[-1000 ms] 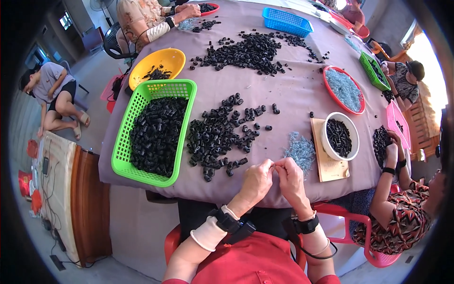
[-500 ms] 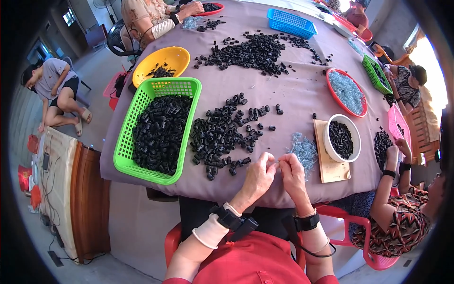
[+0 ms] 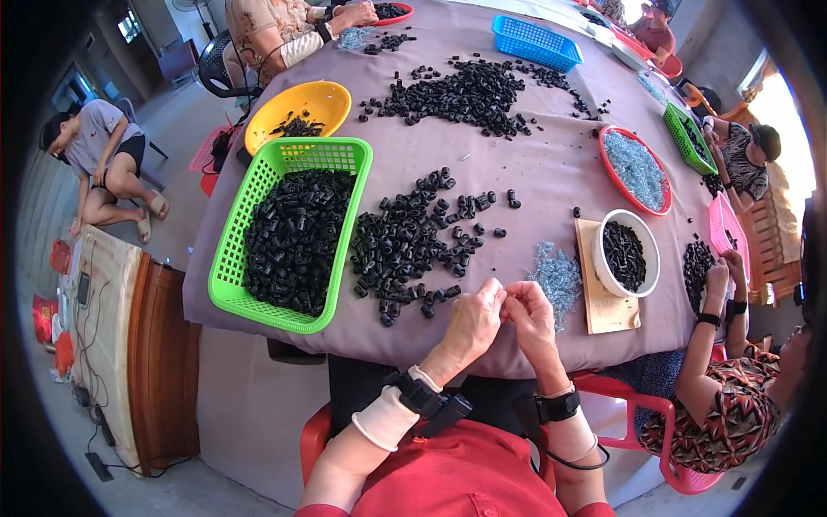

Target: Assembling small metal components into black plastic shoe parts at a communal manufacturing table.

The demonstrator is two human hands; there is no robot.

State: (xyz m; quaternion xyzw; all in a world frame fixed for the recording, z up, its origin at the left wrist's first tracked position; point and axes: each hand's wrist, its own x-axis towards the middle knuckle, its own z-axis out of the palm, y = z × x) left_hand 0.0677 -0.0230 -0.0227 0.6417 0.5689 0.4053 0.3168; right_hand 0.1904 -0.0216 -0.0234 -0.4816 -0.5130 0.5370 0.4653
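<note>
My left hand (image 3: 474, 320) and my right hand (image 3: 529, 317) meet fingertip to fingertip above the table's near edge. Both are closed in a pinch; whatever they hold is too small and covered to make out. Left of them spreads a loose pile of short black cylindrical parts (image 3: 405, 246). Just beyond my right hand lies a heap of small clear bluish pieces (image 3: 556, 280). A white bowl (image 3: 652, 269) of thin black parts rests on a tan board (image 3: 607, 317) to the right.
A green basket (image 3: 226, 276) full of black parts stands at the left, with a yellow bowl (image 3: 334, 102) behind it. A larger black pile (image 3: 469, 95), a blue basket (image 3: 534, 47) and a red-rimmed tray (image 3: 637, 168) lie farther off. Co-workers sit around the table.
My fingertips have drawn closer together and now overlap more, covering the small spot between them. The view has shifted slightly; the piles and containers look the same.
</note>
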